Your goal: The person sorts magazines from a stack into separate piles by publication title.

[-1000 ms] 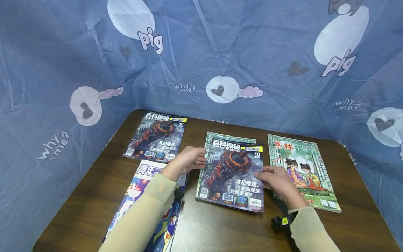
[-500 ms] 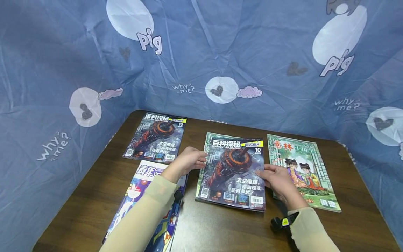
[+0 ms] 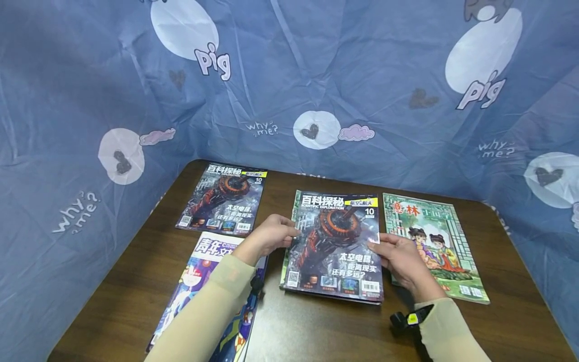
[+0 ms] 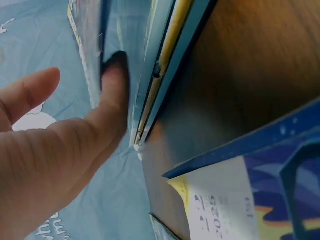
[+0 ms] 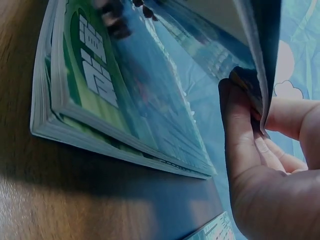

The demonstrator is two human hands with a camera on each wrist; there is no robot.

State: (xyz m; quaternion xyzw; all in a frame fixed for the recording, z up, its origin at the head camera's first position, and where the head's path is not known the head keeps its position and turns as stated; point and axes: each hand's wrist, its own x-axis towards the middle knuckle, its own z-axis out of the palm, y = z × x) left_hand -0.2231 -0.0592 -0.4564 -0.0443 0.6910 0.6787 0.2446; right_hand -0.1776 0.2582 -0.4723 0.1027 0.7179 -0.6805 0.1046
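A dark space-themed magazine point(image 3: 336, 241) with white Chinese title characters lies over a stack in the middle of the table. My right hand point(image 3: 402, 261) pinches its right edge, thumb above and fingers beneath. In the right wrist view, the gripped magazine point(image 5: 262, 45) is lifted over green-covered magazines point(image 5: 90, 80). My left hand point(image 3: 273, 235) is at the left edge. A finger of the left hand point(image 4: 65, 145) reaches under the upper magazine, above the stacked magazines point(image 4: 160, 65), with the thumb standing apart. Only a strip of green cover point(image 3: 286, 261) shows beneath on the left.
A matching space magazine point(image 3: 226, 198) lies at the back left of the brown wooden table point(image 3: 307, 329). Nearer, a purple-blue magazine point(image 3: 192, 271) is partly covered by the left sleeve. A green magazine with two cartoon children point(image 3: 434, 241) lies right. Blue printed cloth point(image 3: 362, 60) hangs behind.
The dark magazine has slid a little toward the back, covering most of the green one beneath. Both hands stay at its sides.
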